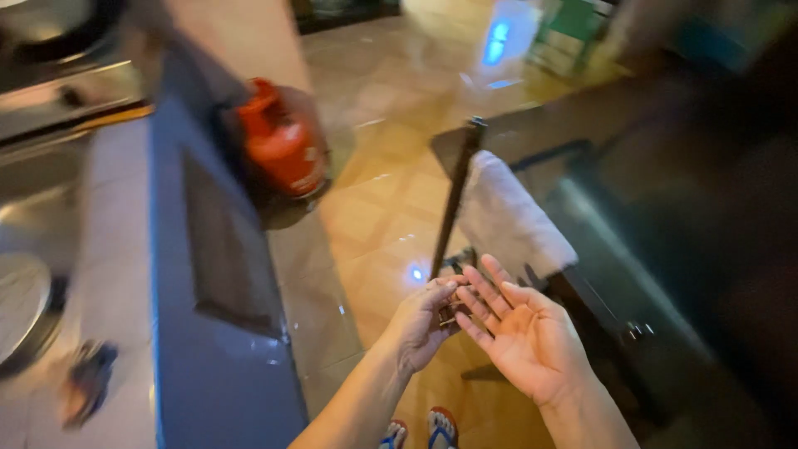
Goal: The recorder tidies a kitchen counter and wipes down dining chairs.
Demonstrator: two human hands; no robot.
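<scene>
Red gas cylinder (283, 145); white towel (511, 220).

The left hand (422, 320) is turned with its back to the camera, its fingers curled in, and the fingertips pinch something small and thin (the blur hides what it is). The right hand (525, 334) lies flat and open, palm up, fingers straight and a little spread, pointing up and to the left. The fingertips of both hands meet, touching or almost touching. Both hands hang above the tiled floor, just below the white cloth (509, 218) that is draped over a dark bar, near its lower edge.
</scene>
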